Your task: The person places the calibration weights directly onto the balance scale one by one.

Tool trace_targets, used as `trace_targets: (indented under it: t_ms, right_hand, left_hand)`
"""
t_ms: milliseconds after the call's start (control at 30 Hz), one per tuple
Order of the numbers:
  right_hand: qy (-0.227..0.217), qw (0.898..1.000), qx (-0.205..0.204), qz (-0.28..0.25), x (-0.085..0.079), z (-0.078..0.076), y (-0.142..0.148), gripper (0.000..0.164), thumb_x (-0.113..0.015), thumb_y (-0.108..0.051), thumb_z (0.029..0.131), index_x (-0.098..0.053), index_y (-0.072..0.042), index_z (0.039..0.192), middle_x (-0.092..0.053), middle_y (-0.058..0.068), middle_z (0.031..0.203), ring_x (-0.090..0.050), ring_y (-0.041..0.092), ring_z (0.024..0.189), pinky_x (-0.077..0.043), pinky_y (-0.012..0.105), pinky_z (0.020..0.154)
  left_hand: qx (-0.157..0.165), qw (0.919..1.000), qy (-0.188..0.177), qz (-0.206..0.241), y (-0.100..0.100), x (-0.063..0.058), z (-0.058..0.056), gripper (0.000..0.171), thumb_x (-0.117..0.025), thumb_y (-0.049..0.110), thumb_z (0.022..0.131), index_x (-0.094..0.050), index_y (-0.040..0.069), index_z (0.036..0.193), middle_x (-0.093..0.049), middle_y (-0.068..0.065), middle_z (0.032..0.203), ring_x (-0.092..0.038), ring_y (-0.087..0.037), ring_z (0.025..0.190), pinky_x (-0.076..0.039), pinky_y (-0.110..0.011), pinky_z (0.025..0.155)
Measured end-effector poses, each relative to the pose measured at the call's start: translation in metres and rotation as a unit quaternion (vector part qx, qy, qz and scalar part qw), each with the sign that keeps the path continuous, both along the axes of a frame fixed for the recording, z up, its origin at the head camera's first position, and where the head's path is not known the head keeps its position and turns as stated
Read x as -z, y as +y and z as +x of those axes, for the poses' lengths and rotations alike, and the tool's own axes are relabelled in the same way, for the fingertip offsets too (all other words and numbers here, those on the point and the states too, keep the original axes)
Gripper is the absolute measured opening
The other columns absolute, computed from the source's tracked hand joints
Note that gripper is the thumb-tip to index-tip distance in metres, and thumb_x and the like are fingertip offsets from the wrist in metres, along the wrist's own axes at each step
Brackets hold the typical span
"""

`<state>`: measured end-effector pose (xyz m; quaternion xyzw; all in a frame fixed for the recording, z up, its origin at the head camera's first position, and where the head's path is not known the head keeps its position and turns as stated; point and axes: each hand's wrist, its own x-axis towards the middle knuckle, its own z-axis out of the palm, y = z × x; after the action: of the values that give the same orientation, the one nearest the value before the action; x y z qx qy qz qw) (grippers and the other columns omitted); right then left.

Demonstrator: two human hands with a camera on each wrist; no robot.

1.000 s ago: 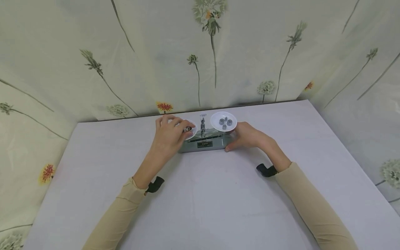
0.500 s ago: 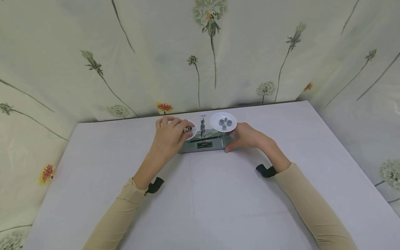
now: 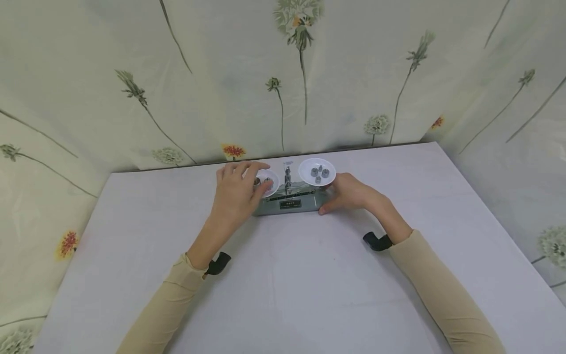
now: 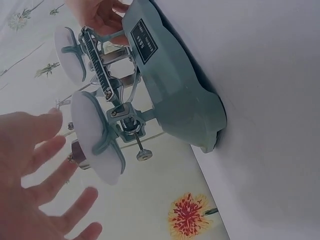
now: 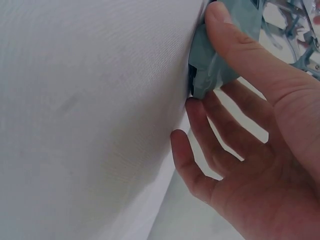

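A grey-green two-pan balance scale (image 3: 290, 205) stands near the table's far edge. Around its left pan (image 3: 272, 175), my left hand (image 3: 232, 196) hovers with fingers spread. A metal weight (image 4: 80, 154) sits on that pan close to the fingertips, and a smaller metal piece (image 4: 70, 126) shows beside it. My right hand (image 3: 351, 192) grips the right end of the base, thumb (image 5: 220, 15) on the front face and fingers around the end. Several grey metal weights (image 3: 325, 173) lie on the right white pan (image 3: 305, 173).
The scale rests on a white-covered table (image 3: 300, 285). Close behind it hangs a flower-printed cloth (image 3: 212, 98). Under the left pan a small adjusting knob (image 4: 144, 155) sticks out. Each wrist carries a black mount (image 3: 377, 241).
My left fingers have opened and let go of the metal weight, which now sits on the left pan. The right hand keeps its hold on the base.
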<state>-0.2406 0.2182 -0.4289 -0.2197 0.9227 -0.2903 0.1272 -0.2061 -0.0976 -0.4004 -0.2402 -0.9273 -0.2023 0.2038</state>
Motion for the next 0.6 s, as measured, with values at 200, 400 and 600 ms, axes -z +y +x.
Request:
trace_targets:
  t_ms: [200,400,600]
  right_hand:
    - [0.002,1.0,-0.009,-0.006,0.0,-0.001,-0.001,0.088,-0.1,-0.021,0.075,-0.054,0.0,0.148,-0.069,0.023,0.14,-0.064,0.042,0.133,-0.051,0.062,0.118]
    - [0.003,1.0,-0.006,-0.005,0.0,0.0,-0.002,0.088,-0.1,-0.02,0.076,-0.054,0.0,0.149,-0.068,0.024,0.142,-0.062,0.043,0.137,-0.05,0.062,0.12]
    - [0.013,1.0,-0.005,0.0,0.0,0.003,0.001,0.086,-0.099,-0.021,0.077,-0.055,0.002,0.147,-0.068,0.025,0.141,-0.062,0.045,0.137,-0.049,0.062,0.12]
  left_hand:
    - [-0.046,0.996,0.007,0.077,-0.005,-0.002,0.001,0.035,-0.072,0.037,0.105,-0.069,0.014,0.131,-0.074,-0.013,0.132,-0.063,-0.041,0.124,-0.05,-0.059,0.107]
    - [-0.073,0.9929,-0.01,0.093,-0.014,-0.002,0.004,0.034,-0.072,0.037,0.105,-0.07,0.015,0.13,-0.072,-0.014,0.133,-0.061,-0.041,0.124,-0.047,-0.059,0.106]
    - [-0.088,0.9913,-0.058,0.078,-0.021,-0.001,0.004,0.045,-0.069,0.047,0.105,-0.066,0.014,0.136,-0.066,-0.019,0.139,-0.056,-0.048,0.13,-0.043,-0.063,0.109]
